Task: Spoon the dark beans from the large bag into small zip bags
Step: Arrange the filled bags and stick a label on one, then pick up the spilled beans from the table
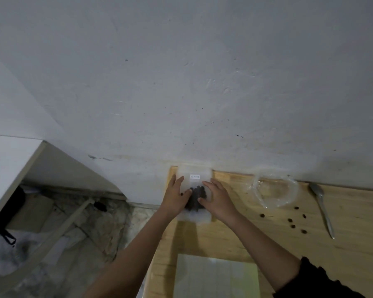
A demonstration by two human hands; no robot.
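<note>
Nearest me are a black sleeve (319, 280) on the right arm and a pale flat sheet (215, 276), cut off by the bottom edge; I cannot tell what it is. The wooden bench (256, 239) butts against a scuffed grey wall (181, 82). The cluttered floor (84, 222) to its left is blurred. At the bench's far left corner the left hand (174, 197) and right hand (219, 200) press flat on the small zip bag (194, 181), each grip released, half hiding its dark beans (197, 195). To the right lie the clear large bag (274, 190), stray beans (290, 220) and the spoon (323, 207).

Head camera looks down over table (267, 244) toward wall (181, 82).
</note>
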